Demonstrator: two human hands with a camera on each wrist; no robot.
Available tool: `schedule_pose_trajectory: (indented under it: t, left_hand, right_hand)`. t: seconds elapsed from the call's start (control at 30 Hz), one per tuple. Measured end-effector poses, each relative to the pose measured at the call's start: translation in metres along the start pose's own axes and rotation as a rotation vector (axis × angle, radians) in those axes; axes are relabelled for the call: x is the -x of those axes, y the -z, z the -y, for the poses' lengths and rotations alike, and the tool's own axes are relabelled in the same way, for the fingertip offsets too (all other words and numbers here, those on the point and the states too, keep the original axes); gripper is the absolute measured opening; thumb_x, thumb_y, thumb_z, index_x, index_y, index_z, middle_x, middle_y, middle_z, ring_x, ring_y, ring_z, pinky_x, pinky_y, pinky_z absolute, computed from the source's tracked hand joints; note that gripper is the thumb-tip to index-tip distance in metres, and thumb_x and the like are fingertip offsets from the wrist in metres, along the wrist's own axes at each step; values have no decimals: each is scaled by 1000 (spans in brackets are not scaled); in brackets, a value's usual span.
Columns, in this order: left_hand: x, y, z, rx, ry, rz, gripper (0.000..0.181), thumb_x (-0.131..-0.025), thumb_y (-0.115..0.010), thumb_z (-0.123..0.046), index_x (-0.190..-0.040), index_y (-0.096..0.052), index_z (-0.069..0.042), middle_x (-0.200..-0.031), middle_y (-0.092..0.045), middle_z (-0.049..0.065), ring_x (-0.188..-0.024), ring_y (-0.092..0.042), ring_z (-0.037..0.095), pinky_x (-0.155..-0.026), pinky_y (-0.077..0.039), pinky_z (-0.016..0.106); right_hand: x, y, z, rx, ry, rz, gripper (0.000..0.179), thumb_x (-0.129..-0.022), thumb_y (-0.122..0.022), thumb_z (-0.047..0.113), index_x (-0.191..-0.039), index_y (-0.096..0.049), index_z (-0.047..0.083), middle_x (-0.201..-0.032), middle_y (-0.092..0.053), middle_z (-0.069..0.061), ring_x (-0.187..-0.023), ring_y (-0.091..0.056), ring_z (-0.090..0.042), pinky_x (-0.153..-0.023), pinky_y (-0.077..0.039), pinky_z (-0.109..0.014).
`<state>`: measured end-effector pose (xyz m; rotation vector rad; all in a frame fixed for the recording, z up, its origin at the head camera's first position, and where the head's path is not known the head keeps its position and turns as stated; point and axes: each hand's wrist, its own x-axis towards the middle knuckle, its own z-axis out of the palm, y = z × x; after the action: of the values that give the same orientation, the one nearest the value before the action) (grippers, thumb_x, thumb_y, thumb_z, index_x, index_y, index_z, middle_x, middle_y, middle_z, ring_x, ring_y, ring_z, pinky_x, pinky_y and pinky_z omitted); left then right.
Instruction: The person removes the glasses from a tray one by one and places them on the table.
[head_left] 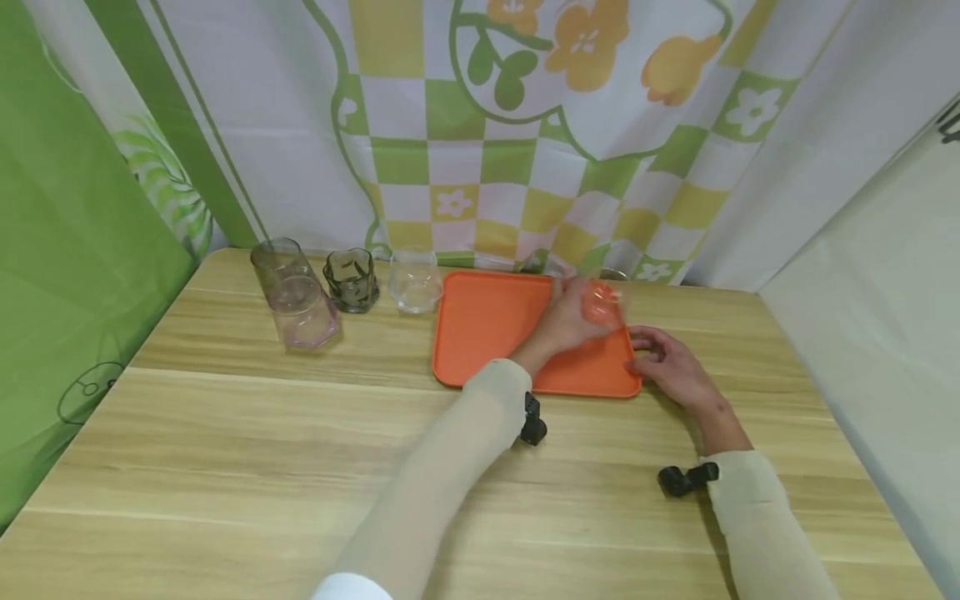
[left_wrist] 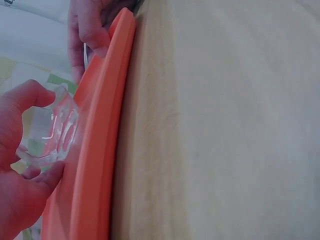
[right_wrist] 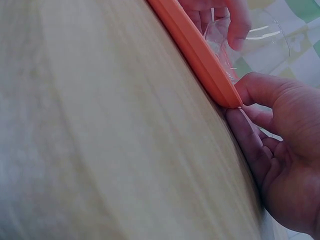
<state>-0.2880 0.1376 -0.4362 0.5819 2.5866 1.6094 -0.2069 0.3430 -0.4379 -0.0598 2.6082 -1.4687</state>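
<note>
My left hand (head_left: 564, 321) reaches over an orange tray (head_left: 487, 333) and holds a clear glass (head_left: 602, 302) near the tray's right end. In the left wrist view the thumb and fingers curl around this glass (left_wrist: 62, 130), whose faceted base faces the tray. At the tray's right edge is my right hand (head_left: 678, 367). The right wrist view shows it pinching the tray's corner (right_wrist: 227, 92), thumb at the upper side and fingers underneath.
Left of the tray, along the back of the wooden table (head_left: 300, 450), stand a clear glass (head_left: 415, 287), a smoky grey glass (head_left: 351, 283), a taller dark glass (head_left: 276, 257) and a pinkish glass (head_left: 306, 321). A patterned curtain (head_left: 517, 167) hangs behind them.
</note>
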Motion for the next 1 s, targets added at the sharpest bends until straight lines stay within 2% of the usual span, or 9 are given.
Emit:
schedule_pose_trajectory:
  t: [0.13, 0.33, 0.6, 0.77, 0.87, 1.0]
  left_hand:
    - [4, 7, -2, -47, -15, 38, 84, -78, -89, -24, -148, -46, -7, -139, -38, 14, -111, -57, 27, -90, -50, 30]
    - [6, 13, 1, -109, -67, 87, 80, -81, -86, -27, -144, -43, -1, -134, -50, 15, -113, -57, 25, -95, -47, 30]
    - [14, 21, 3, -75, -124, 77, 76, -79, -88, -23, -137, -44, -1, -124, -52, 13, -102, -58, 23, -85, -49, 29]
    - [22, 34, 1, -61, -148, 64, 88, -78, -89, -24, -148, -39, -5, -136, -50, 14, -107, -59, 23, -87, -51, 31]
    - [28, 43, -1, -47, -151, 66, 95, -78, -89, -24, -154, -35, -8, -144, -47, 14, -116, -57, 24, -93, -50, 32]
    - [38, 57, -3, -32, -168, 78, 93, -78, -89, -24, -153, -35, -12, -145, -47, 13, -121, -56, 25, -94, -51, 34]
  right_hand:
    - [1, 1, -1, -13, -3, 5, 64, -96, -71, 8, -151, -42, -4, -137, -52, -29, -93, -64, -6, -78, -54, -21]
    - [2, 2, 0, -5, -13, 7, 64, -97, -70, 9, -153, -41, -2, -138, -52, -28, -95, -64, -9, -79, -54, -22]
    - [1, 1, 1, -9, -36, 9, 67, -97, -71, 10, -154, -40, 0, -140, -51, -26, -99, -64, -15, -80, -54, -22]
    - [0, 1, 0, -1, -28, 5, 65, -97, -70, 9, -154, -41, 0, -139, -51, -26, -97, -64, -14, -79, -54, -23]
    - [0, 1, 1, -8, -24, 17, 64, -97, -70, 9, -154, -41, 0, -138, -51, -27, -97, -64, -13, -79, -55, -24]
    - [1, 2, 2, -10, -25, 18, 64, -97, -70, 9, -154, -41, 0, -138, -52, -26, -96, -65, -12, -79, -55, -24]
